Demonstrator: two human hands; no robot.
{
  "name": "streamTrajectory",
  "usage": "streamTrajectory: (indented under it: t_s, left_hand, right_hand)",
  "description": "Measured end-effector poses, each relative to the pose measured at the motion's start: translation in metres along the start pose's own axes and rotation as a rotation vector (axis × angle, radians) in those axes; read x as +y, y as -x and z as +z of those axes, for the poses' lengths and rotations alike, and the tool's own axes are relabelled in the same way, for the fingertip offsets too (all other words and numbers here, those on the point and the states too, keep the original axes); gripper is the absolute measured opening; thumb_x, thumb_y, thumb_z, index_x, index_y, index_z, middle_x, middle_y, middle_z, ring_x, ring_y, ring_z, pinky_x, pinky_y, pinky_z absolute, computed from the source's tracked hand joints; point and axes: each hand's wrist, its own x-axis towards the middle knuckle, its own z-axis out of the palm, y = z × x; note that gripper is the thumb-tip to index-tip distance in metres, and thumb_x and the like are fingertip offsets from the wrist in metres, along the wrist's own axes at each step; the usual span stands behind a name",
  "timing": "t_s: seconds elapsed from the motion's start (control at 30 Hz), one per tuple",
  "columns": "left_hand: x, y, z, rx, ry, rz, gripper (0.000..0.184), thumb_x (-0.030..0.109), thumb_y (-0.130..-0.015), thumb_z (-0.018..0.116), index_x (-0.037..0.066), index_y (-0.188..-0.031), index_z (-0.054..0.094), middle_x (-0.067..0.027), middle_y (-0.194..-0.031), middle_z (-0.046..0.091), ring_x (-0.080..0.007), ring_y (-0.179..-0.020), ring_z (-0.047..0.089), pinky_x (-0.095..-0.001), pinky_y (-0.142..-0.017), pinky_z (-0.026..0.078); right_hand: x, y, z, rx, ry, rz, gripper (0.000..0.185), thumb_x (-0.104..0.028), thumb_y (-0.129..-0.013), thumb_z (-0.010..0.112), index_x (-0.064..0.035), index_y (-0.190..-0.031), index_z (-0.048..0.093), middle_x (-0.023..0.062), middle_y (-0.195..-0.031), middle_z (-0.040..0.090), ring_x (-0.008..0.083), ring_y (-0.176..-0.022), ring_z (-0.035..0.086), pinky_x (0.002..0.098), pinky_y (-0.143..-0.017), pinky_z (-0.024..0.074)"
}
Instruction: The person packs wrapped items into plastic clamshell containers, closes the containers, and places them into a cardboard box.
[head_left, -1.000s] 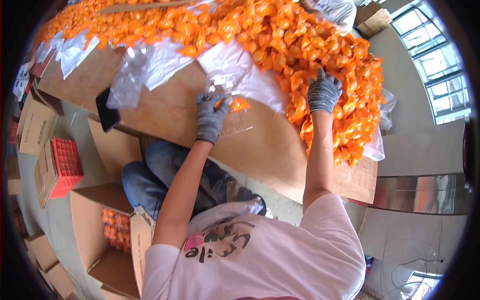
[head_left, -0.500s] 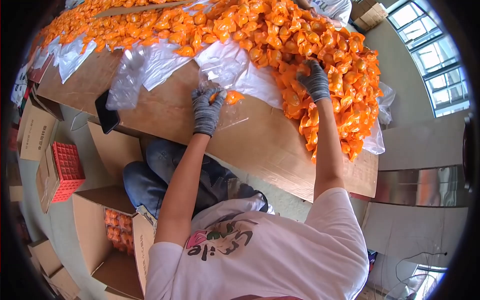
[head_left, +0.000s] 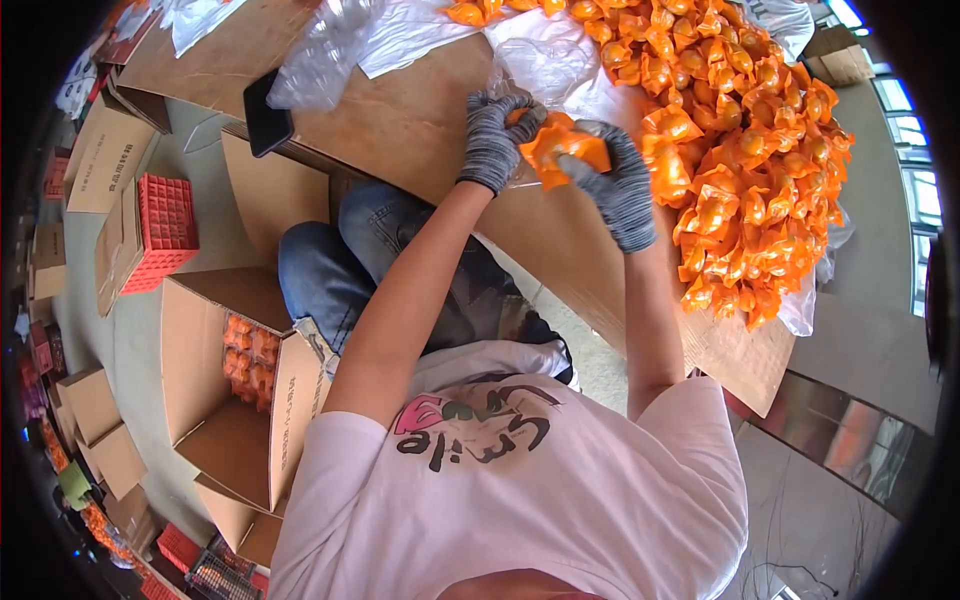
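My left hand (head_left: 492,142), in a grey striped glove, is closed over the table, with a bit of orange showing at its fingertips; what it grips is partly hidden. Close beside it, my right hand (head_left: 618,185), gloved too, holds an orange-wrapped piece (head_left: 568,152) between thumb and fingers. Clear plastic packaging (head_left: 535,75) lies behind my left hand on a white sheet. To the right rises a large pile of orange-wrapped pieces (head_left: 745,150).
The wooden table (head_left: 400,135) bears a black phone (head_left: 268,113) and clear trays (head_left: 325,60). An open carton (head_left: 225,450) with orange packs inside stands at lower left, near a red crate (head_left: 165,230). Part of another person (head_left: 785,22) shows behind the pile.
My right hand has left the pile and come over beside my left hand, with an orange-wrapped piece in it. The view has shifted, showing more floor at left.
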Motion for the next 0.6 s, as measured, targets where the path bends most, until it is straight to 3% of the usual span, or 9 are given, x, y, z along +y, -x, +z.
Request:
streamTrajectory:
  t_s: [0.03,0.1,0.17,0.2,0.4,0.47,0.5,0.57,0.6]
  left_hand:
    - [0.001,0.004,-0.003,0.004,0.0,-0.003,0.017,0.013,-0.072,0.077,0.005,-0.086,0.069,-0.0126,-0.088,0.057,-0.0275,-0.092,0.05,-0.0366,-0.085,0.042]
    - [0.004,0.007,-0.009,-0.071,-1.35,0.718,0.017,0.013,-0.073,0.076,0.005,-0.086,0.069,-0.0127,-0.087,0.056,-0.026,-0.092,0.05,-0.0359,-0.085,0.043]
    - [0.003,0.006,-0.009,-0.074,-1.34,0.68,0.018,0.014,-0.074,0.076,0.005,-0.087,0.069,-0.0128,-0.089,0.055,-0.025,-0.092,0.05,-0.0357,-0.085,0.043]
    - [0.005,0.005,-0.01,-0.069,-1.287,0.6,0.021,0.017,-0.075,0.076,0.005,-0.091,0.069,-0.0124,-0.093,0.053,-0.0245,-0.093,0.051,-0.0345,-0.086,0.043]
    - [0.006,-0.003,-0.013,-0.027,-1.205,0.499,0.022,0.018,-0.078,0.074,0.008,-0.096,0.069,-0.0114,-0.096,0.054,-0.0236,-0.092,0.05,-0.0334,-0.086,0.043]
    - [0.005,-0.003,-0.014,-0.071,-1.443,0.691,0.021,0.018,-0.077,0.073,0.009,-0.096,0.07,-0.0124,-0.094,0.058,-0.0256,-0.094,0.049,-0.0344,-0.088,0.041]
    - [0.004,-0.004,-0.013,-0.069,-1.424,0.682,0.021,0.017,-0.078,0.073,0.009,-0.097,0.07,-0.0125,-0.092,0.059,-0.0266,-0.094,0.048,-0.0349,-0.089,0.04]
    - [0.002,-0.003,-0.012,-0.031,-1.355,0.691,0.021,0.018,-0.078,0.072,0.009,-0.098,0.07,-0.0134,-0.094,0.059,-0.027,-0.095,0.048,-0.035,-0.089,0.041]
    - [0.001,0.001,-0.01,0.002,-1.329,0.659,0.022,0.019,-0.079,0.072,0.008,-0.098,0.069,-0.0145,-0.097,0.058,-0.0276,-0.098,0.048,-0.0354,-0.089,0.041]
  right_hand:
    - [0.009,0.004,0.007,-0.005,0.02,0.011,0.036,-0.008,-0.076,0.075,-0.0015,-0.107,0.057,0.0042,-0.1,0.061,0.0105,-0.094,0.055,0.0253,-0.084,0.0458]
    - [0.027,0.011,0.021,0.041,0.086,0.031,0.031,-0.006,-0.075,0.075,-0.0022,-0.101,0.059,0.0062,-0.097,0.062,0.0141,-0.091,0.058,0.026,-0.083,0.0462]
    - [0.014,0.008,0.026,-0.037,0.469,-0.117,0.032,-0.008,-0.071,0.077,-0.0023,-0.098,0.061,0.0101,-0.093,0.062,0.0211,-0.085,0.06,0.0282,-0.08,0.0475]
    - [0.019,0.007,0.033,-0.034,0.489,-0.214,0.034,-0.01,-0.066,0.079,-0.0029,-0.095,0.063,0.013,-0.09,0.06,0.0277,-0.083,0.059,0.0322,-0.077,0.048]
    - [0.035,0.003,0.041,0.0,0.543,-0.223,0.041,-0.012,-0.064,0.079,-0.0059,-0.102,0.063,0.0112,-0.092,0.059,0.0263,-0.085,0.058,0.0345,-0.077,0.0469]
    - [0.01,0.004,0.021,-0.162,0.413,-0.105,0.043,-0.013,-0.065,0.078,-0.0061,-0.104,0.062,0.0146,-0.103,0.058,0.031,-0.093,0.057,0.0364,-0.083,0.0465]
    - [0.019,0.01,0.008,-0.138,0.332,-0.034,0.045,-0.011,-0.065,0.078,-0.0063,-0.107,0.063,0.0148,-0.108,0.059,0.0298,-0.097,0.057,0.0356,-0.086,0.0462]
    - [0.023,0.021,-0.016,0.034,0.508,-0.246,0.046,-0.008,-0.065,0.076,-0.0063,-0.11,0.063,0.0137,-0.108,0.059,0.0289,-0.099,0.056,0.0358,-0.087,0.046]
    - [0.017,0.025,-0.032,-0.03,0.635,-0.208,0.048,-0.003,-0.065,0.073,-0.0089,-0.112,0.063,0.0132,-0.111,0.058,0.0299,-0.105,0.053,0.0372,-0.092,0.0437]
